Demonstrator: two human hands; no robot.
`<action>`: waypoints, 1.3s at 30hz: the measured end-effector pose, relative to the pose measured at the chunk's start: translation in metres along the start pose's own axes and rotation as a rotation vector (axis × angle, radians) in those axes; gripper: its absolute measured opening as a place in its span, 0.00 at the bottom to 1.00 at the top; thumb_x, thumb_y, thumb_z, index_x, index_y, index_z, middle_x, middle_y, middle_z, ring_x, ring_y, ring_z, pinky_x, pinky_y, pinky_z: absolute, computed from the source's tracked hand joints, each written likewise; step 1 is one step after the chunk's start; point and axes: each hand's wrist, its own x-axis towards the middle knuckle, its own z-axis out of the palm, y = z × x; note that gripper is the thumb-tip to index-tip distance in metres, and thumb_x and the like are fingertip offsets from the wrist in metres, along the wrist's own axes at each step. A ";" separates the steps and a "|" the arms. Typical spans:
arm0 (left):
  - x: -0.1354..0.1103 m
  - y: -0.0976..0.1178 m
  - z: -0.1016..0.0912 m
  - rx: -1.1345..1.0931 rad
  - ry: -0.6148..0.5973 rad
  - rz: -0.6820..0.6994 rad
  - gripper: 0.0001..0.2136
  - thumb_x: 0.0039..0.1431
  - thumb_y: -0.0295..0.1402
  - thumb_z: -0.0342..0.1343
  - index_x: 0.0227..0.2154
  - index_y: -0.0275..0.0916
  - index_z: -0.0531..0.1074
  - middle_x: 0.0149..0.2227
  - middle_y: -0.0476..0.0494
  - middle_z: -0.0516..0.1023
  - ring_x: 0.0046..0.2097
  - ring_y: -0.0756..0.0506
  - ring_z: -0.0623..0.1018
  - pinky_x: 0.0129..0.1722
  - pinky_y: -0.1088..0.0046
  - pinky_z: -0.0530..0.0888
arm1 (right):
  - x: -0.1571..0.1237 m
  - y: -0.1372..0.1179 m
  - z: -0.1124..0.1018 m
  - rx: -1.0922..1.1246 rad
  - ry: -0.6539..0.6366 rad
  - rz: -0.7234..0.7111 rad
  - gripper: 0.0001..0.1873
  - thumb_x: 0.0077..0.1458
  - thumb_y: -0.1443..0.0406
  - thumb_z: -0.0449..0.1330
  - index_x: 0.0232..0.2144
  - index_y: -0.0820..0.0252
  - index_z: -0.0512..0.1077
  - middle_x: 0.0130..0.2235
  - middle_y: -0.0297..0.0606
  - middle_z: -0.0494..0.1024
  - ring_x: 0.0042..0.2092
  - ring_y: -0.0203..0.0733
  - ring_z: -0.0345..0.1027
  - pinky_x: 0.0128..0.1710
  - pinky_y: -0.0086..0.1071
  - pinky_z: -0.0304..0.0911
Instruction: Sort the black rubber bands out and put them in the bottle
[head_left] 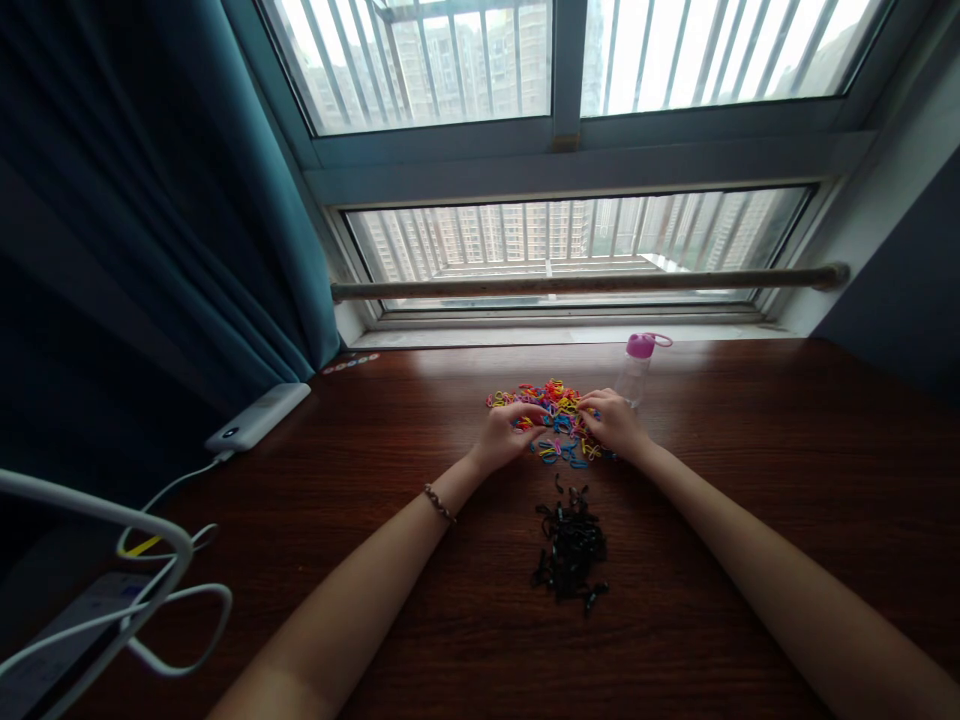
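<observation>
A loose heap of small multicoloured loops (553, 392), possibly rubber or plastic, is flanked by two bare hands on a glossy reddish-brown wooden desk (735, 440), toward its far side, below a barred window (450, 150). The left hand (504, 435), a dark beaded bracelet (439, 502) worn at its wrist, is poised at the heap's left; a gap is seen between thumb and fingers, but whether a loop is pinched in that grip cannot be told. The right hand (616, 420) is set at the heap's right with fingers bent down to the pieces, its grip likewise impossible to judge. By this placing, the loops are presumably put within reach of both hands. A heap of small black pieces (574, 548) is laid apart on the near side, likely so that the two kinds are not mixed. A clear plastic bottle with a pink lid (634, 380) is stood just beyond the right hand, perhaps for easy reach. At left, a white rectangular power bank (259, 417) is joined to a thin white cable (180, 472). No brand or lettering can be read.
</observation>
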 end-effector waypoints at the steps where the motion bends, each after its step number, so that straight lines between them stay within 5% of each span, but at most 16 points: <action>1: -0.001 0.005 0.002 -0.090 -0.084 -0.029 0.10 0.49 0.34 0.56 0.34 0.34 0.74 0.32 0.42 0.75 0.34 0.48 0.73 0.37 0.73 0.68 | 0.001 -0.002 -0.002 0.008 0.024 0.022 0.08 0.48 0.69 0.55 0.26 0.60 0.75 0.33 0.38 0.76 0.37 0.40 0.65 0.40 0.31 0.59; 7: -0.004 0.036 0.009 -0.425 -0.775 -0.154 0.11 0.45 0.37 0.60 0.28 0.32 0.76 0.27 0.44 0.75 0.30 0.50 0.73 0.31 0.77 0.68 | 0.002 -0.009 -0.013 0.094 -0.005 0.164 0.13 0.50 0.62 0.53 0.22 0.60 0.74 0.24 0.35 0.76 0.27 0.36 0.67 0.30 0.27 0.58; 11: -0.004 0.045 0.009 -0.394 -0.879 -0.080 0.09 0.44 0.35 0.61 0.26 0.33 0.77 0.23 0.46 0.72 0.27 0.53 0.69 0.27 0.80 0.65 | 0.002 -0.004 -0.013 -0.015 0.095 0.236 0.13 0.52 0.62 0.51 0.27 0.60 0.75 0.27 0.37 0.76 0.30 0.38 0.68 0.32 0.28 0.58; 21: -0.001 0.033 0.005 -0.376 -0.802 -0.114 0.11 0.45 0.36 0.60 0.28 0.32 0.76 0.28 0.44 0.75 0.31 0.50 0.72 0.31 0.78 0.67 | -0.001 -0.001 -0.006 -0.147 -0.063 0.193 0.08 0.50 0.65 0.55 0.32 0.58 0.74 0.33 0.37 0.77 0.38 0.40 0.66 0.39 0.29 0.57; 27: 0.007 -0.012 -0.004 0.099 0.017 -0.054 0.08 0.52 0.33 0.53 0.30 0.35 0.74 0.33 0.42 0.75 0.37 0.47 0.72 0.39 0.70 0.68 | -0.003 -0.002 -0.003 -0.170 -0.068 0.142 0.07 0.50 0.64 0.56 0.30 0.58 0.73 0.32 0.38 0.75 0.37 0.40 0.64 0.38 0.30 0.57; 29: 0.008 -0.025 -0.009 0.278 0.119 0.012 0.07 0.53 0.29 0.51 0.32 0.37 0.74 0.36 0.43 0.75 0.42 0.45 0.71 0.44 0.66 0.66 | -0.004 -0.004 -0.003 -0.191 -0.065 0.119 0.07 0.51 0.64 0.55 0.29 0.58 0.73 0.32 0.38 0.75 0.37 0.40 0.64 0.38 0.30 0.57; 34: 0.003 -0.031 -0.011 0.497 -0.026 0.141 0.11 0.51 0.23 0.48 0.32 0.40 0.73 0.40 0.46 0.75 0.46 0.46 0.70 0.51 0.63 0.61 | -0.005 -0.006 -0.003 -0.216 -0.022 0.112 0.10 0.53 0.64 0.52 0.29 0.58 0.73 0.31 0.40 0.75 0.38 0.42 0.63 0.37 0.31 0.57; 39: 0.000 -0.028 -0.007 0.623 -0.064 0.131 0.14 0.49 0.20 0.46 0.34 0.39 0.72 0.41 0.46 0.74 0.48 0.46 0.68 0.54 0.60 0.56 | -0.004 -0.005 -0.004 -0.099 0.084 0.150 0.09 0.52 0.64 0.53 0.30 0.59 0.74 0.33 0.39 0.76 0.38 0.42 0.65 0.39 0.32 0.58</action>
